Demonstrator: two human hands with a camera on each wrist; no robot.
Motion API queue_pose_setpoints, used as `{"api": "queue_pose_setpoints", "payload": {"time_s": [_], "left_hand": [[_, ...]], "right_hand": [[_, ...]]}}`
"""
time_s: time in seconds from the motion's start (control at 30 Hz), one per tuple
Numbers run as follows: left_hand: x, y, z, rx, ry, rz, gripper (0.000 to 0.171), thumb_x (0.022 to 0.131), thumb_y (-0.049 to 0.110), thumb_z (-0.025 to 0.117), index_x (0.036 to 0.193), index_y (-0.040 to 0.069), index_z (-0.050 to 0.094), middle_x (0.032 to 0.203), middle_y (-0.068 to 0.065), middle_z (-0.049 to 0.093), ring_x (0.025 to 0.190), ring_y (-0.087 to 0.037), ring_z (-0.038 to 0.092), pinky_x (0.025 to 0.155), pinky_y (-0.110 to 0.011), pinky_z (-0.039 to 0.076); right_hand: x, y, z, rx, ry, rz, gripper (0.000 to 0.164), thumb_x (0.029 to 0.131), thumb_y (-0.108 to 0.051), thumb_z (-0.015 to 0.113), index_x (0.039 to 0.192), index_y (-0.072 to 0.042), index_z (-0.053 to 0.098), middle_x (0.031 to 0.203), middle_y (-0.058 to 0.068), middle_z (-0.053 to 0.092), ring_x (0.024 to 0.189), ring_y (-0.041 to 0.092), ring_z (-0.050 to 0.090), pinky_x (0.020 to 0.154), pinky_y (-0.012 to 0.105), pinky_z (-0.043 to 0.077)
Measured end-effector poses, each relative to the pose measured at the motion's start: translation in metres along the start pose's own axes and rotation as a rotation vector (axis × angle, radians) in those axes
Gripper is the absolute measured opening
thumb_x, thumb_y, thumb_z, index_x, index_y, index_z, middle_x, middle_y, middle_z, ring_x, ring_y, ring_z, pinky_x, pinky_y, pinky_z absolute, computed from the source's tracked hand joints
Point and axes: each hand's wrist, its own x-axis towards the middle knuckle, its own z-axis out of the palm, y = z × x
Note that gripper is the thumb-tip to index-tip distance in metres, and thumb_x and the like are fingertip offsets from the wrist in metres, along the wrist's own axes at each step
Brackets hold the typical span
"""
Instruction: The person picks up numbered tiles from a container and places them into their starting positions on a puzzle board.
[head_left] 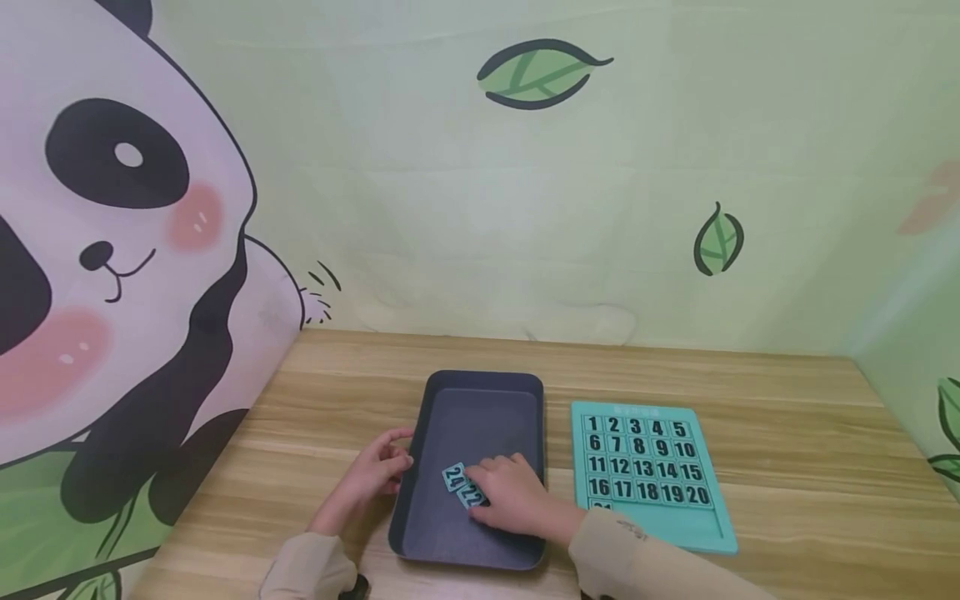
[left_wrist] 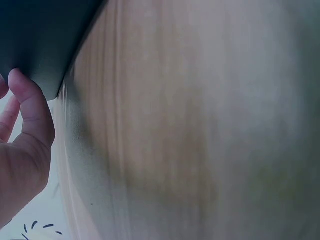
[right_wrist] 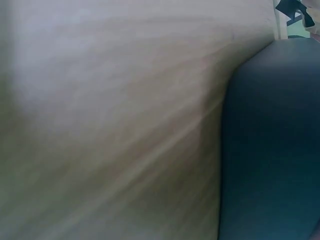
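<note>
A dark shallow tray [head_left: 465,425] stands on the wooden table. My left hand [head_left: 372,469] holds its left side, with thumb and fingers at the rim; in the left wrist view the thumb [left_wrist: 31,102] meets the dark wall. Inside the tray, my right hand [head_left: 513,497] pinches a small turquoise number tile 22 [head_left: 471,494] between thumb and forefinger. Tile 24 [head_left: 453,477] lies right beside it, overlapping its edge in this view. The right wrist view shows mostly table and the tray's outer wall [right_wrist: 270,140], with the fingers hidden.
Right of the tray lies a turquoise number board [head_left: 667,527] with rows of tiles from 1 to 20; tile 21 [head_left: 602,506] below them is partly covered by the right sleeve [head_left: 630,550]. Behind the table [head_left: 795,417] rises a wall cloth [head_left: 450,208] printed with a panda and leaves.
</note>
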Motion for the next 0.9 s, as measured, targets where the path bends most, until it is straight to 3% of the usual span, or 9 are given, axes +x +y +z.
{"api": "queue_pose_setpoints", "payload": {"time_s": [0.43, 0.67, 0.9], "left_hand": [[0.001, 0.0, 0.001, 0.004, -0.016, 0.02, 0.047, 0.08, 0.0, 0.05, 0.126, 0.005, 0.041, 0.078, -0.001, 0.047, 0.065, -0.012, 0.048, 0.053, -0.025, 0.043], [0.002, 0.001, 0.002, 0.008, -0.009, 0.017, 0.047, 0.08, 0.0, 0.05, 0.126, 0.005, 0.041, 0.077, -0.001, 0.046, 0.062, -0.012, 0.047, 0.051, -0.024, 0.042], [0.002, 0.0, 0.002, 0.01, 0.002, 0.013, 0.047, 0.08, 0.0, 0.05, 0.126, 0.006, 0.042, 0.077, -0.001, 0.047, 0.063, -0.012, 0.047, 0.051, -0.024, 0.041]], "right_hand": [[0.002, -0.001, 0.006, 0.031, 0.057, 0.054, 0.047, 0.073, -0.037, 0.066, 0.113, -0.015, 0.058, 0.102, 0.0, 0.06, 0.089, 0.013, 0.054, 0.074, 0.032, 0.039], [0.0, 0.003, 0.001, 0.037, 0.034, 0.053, 0.042, 0.072, -0.033, 0.067, 0.108, -0.013, 0.062, 0.094, 0.001, 0.059, 0.081, 0.011, 0.051, 0.068, 0.027, 0.04], [-0.009, 0.011, -0.012, 0.141, 0.026, 0.04, 0.034, 0.07, -0.028, 0.068, 0.1, -0.013, 0.066, 0.085, -0.003, 0.054, 0.075, 0.009, 0.046, 0.066, 0.023, 0.04]]}}
